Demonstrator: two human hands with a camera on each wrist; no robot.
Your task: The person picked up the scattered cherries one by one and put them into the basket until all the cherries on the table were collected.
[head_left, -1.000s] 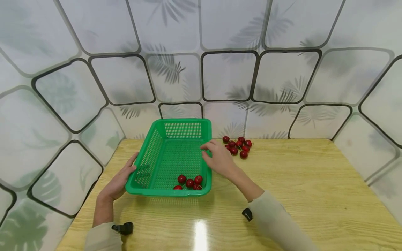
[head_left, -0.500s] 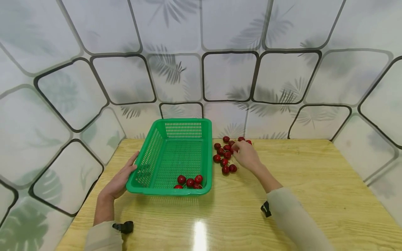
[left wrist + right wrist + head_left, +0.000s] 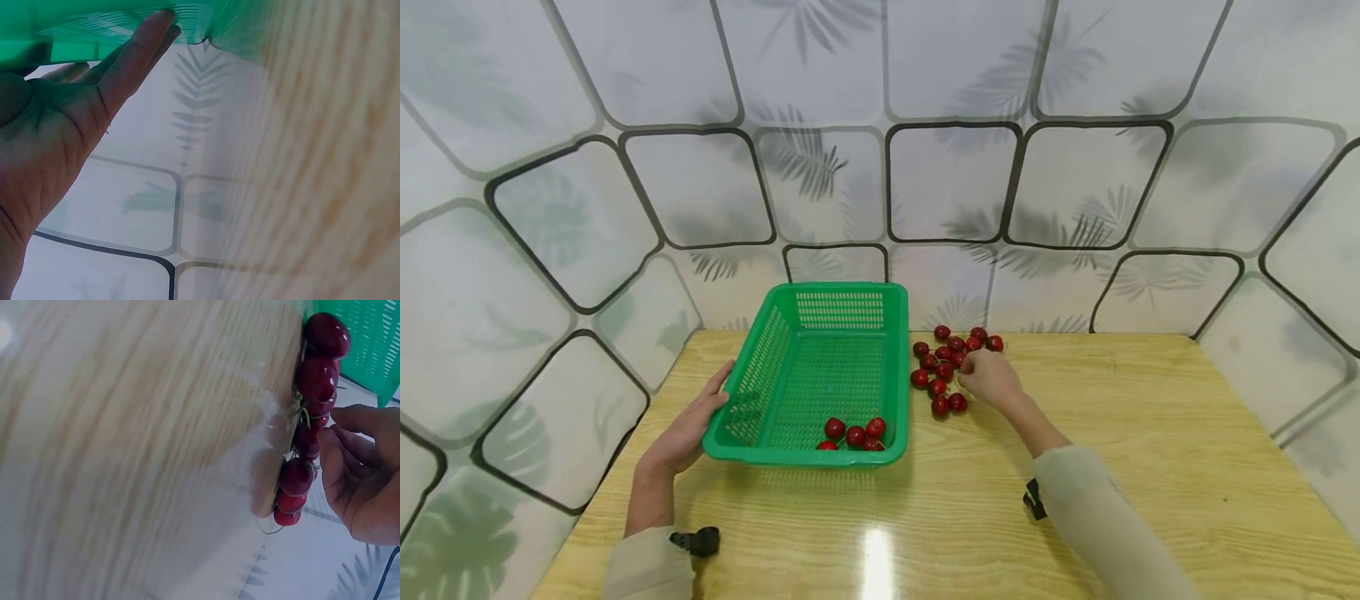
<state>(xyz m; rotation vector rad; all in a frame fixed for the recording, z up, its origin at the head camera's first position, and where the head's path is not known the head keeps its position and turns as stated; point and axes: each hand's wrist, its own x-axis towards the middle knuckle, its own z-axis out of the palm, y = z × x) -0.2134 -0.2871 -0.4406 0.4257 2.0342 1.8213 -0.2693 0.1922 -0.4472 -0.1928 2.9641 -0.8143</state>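
The left hand (image 3: 685, 429) rests against the left side of a green plastic basket (image 3: 808, 458). Its fingers lie extended along the basket's outer wall in the left wrist view, where the palm (image 3: 50, 137) shows. Several red cherries (image 3: 855, 436) sit in the basket's near right corner. To the right of the basket, the right hand (image 3: 992, 379) reaches into a loose pile of cherries (image 3: 943, 371). The right wrist view shows its bent thumb and fingers (image 3: 359, 419) close together beside the cherries (image 3: 315, 378) and their green stems; whether they pinch a stem I cannot tell.
Everything stands on a light wood-grain table (image 3: 1112, 433). A patterned white backdrop (image 3: 947, 179) rises behind its far edge and around both sides. The basket's right rim (image 3: 897, 375) stands between the loose cherries and those inside.
The right hand has moved from the basket's right rim to the cherry pile, then slightly nearer along it, uncovering some cherries. The left hand and basket stay in place.
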